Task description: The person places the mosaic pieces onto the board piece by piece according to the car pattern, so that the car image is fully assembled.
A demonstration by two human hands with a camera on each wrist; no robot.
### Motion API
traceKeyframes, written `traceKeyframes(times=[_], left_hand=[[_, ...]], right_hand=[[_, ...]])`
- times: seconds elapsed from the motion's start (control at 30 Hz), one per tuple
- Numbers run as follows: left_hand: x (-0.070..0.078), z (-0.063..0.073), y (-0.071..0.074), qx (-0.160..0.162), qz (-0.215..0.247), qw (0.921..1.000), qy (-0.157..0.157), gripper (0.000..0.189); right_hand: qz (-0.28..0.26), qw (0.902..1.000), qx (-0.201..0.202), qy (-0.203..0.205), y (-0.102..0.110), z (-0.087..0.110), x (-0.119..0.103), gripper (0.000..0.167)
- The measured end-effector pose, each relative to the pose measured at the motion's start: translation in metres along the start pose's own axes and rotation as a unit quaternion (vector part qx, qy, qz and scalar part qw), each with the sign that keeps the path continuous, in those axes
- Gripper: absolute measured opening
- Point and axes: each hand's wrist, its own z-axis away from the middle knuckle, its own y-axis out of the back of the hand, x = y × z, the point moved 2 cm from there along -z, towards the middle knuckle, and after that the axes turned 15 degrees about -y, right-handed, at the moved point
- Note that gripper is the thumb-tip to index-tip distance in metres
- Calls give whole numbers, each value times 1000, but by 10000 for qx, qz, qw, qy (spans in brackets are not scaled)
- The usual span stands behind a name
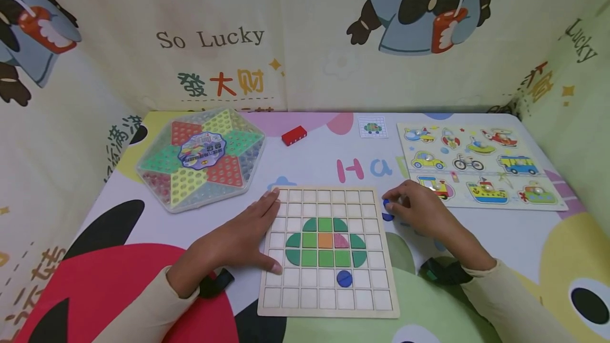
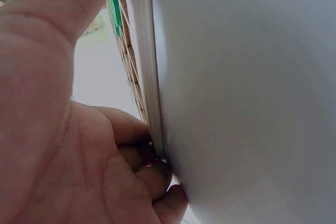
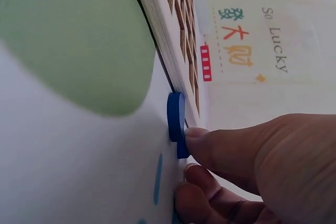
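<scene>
A wooden grid board [image 1: 329, 306] lies in front of me, with green, orange and pink tiles [image 1: 326, 259] in its middle. Below them, blue pieces [image 1: 344, 278] form a round shape on the board. My left hand [image 1: 233, 237] rests along the board's left edge, its thumb spread over the lower squares. In the left wrist view, its fingertips touch the wooden rim [image 2: 149, 66]. Just off the board's right edge, my right hand [image 1: 424, 210] pinches a small blue piece [image 3: 182, 149] on the table. Another blue piece [image 3: 176, 116] with a rounded edge sits against it.
A hexagonal checkers box [image 1: 159, 197] lies back left, beside a red block [image 1: 294, 135]. A small picture card [image 1: 373, 127] is at the back. On the right lies a vehicle puzzle board [image 1: 481, 184]. Printed curtains [image 1: 305, 78] stand behind the table.
</scene>
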Motion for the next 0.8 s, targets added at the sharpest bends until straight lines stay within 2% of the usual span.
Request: traceKeyframes(times=[0.23,0.5,0.8], left_hand=[[0,0,-1,26,-23,10000,-29,127],[1,1,1,44,-5,10000,-20,126],[1,0,0,26,13,10000,28,126]], right_hand=[[-112,9999,20,29,-2,2,-1,13],[-259,9977,103,610,-3,3,-1,17],[-630,9901,197,1236,-2,8,-10,23]])
